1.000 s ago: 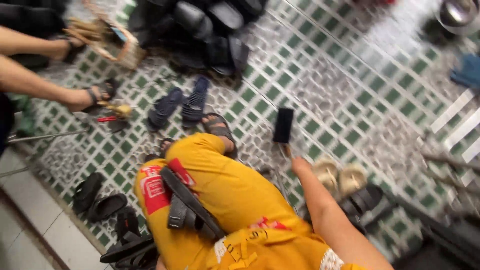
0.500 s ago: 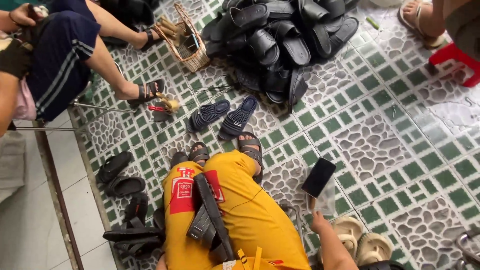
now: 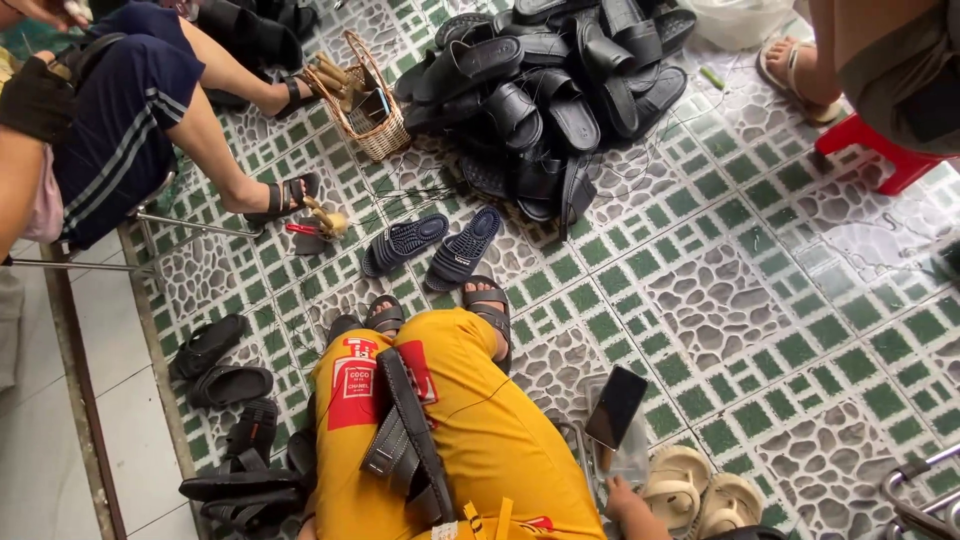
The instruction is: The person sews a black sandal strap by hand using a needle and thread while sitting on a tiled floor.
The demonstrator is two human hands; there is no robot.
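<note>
Seen from the head camera, the right hand (image 3: 628, 500) at the near edge pinches the lower end of a dark phone (image 3: 615, 406), tilted above the green tiled floor (image 3: 760, 300); the left hand is out of view. A black sandal (image 3: 405, 440) lies across the yellow-clad lap (image 3: 480, 440), beside a red-and-white patch. Open tile stretches right; a heap of black sandals (image 3: 550, 90) and a wicker basket (image 3: 365, 100) crowd the far side.
</note>
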